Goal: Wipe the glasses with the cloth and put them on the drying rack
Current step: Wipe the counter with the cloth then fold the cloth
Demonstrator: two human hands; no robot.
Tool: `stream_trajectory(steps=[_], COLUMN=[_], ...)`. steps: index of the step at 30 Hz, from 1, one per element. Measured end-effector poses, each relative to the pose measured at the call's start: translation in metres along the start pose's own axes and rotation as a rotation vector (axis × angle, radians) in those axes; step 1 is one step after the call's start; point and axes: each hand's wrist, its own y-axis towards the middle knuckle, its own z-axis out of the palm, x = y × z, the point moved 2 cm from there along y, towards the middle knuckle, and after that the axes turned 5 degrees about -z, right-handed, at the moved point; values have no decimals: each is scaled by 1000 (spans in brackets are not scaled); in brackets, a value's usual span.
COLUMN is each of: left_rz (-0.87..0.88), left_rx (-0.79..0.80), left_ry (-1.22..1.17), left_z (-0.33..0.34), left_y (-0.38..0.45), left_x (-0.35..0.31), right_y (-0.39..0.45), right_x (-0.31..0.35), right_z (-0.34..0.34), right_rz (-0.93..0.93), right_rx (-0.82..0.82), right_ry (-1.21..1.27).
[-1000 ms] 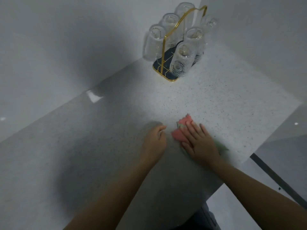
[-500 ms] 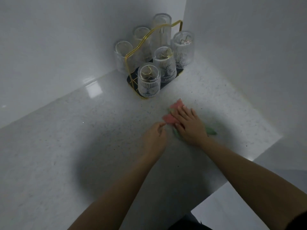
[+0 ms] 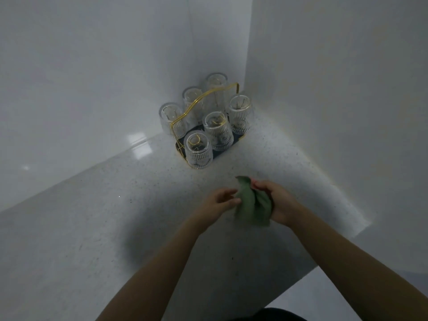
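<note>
A gold wire drying rack [image 3: 208, 96] with a dark base stands in the far corner of the counter. Several ribbed clear glasses sit upside down on it; the nearest glass [image 3: 198, 150] is at the front left, another glass [image 3: 218, 130] just behind it. In front of the rack, my right hand [image 3: 279, 202] grips a bunched cloth [image 3: 252, 206], green side out, lifted off the counter. My left hand [image 3: 218, 200] is beside it, fingers touching the cloth's left edge.
The speckled white counter [image 3: 115, 216] meets white walls at the back and on the right. Its front edge [image 3: 298, 276] runs diagonally at the lower right, with floor below.
The cloth lay flat on the counter under my right hand, pink side up; now it is gathered up in that hand, showing green. The view has tilted so the rack sits lower.
</note>
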Motion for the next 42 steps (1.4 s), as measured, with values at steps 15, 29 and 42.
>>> stream_trajectory(steps=[15, 29, 42], left_rz=[209, 75, 63], left_rx=[-209, -139, -348], left_ry=[265, 176, 389], left_z=[-34, -68, -43], left_y=[-29, -34, 30], left_x=[-38, -34, 22], right_y=[-22, -21, 26], right_x=[29, 27, 7], right_z=[0, -4, -27], right_rz=[-416, -288, -306], right_rx=[-88, -8, -123], right_ry=[-388, -468, -951])
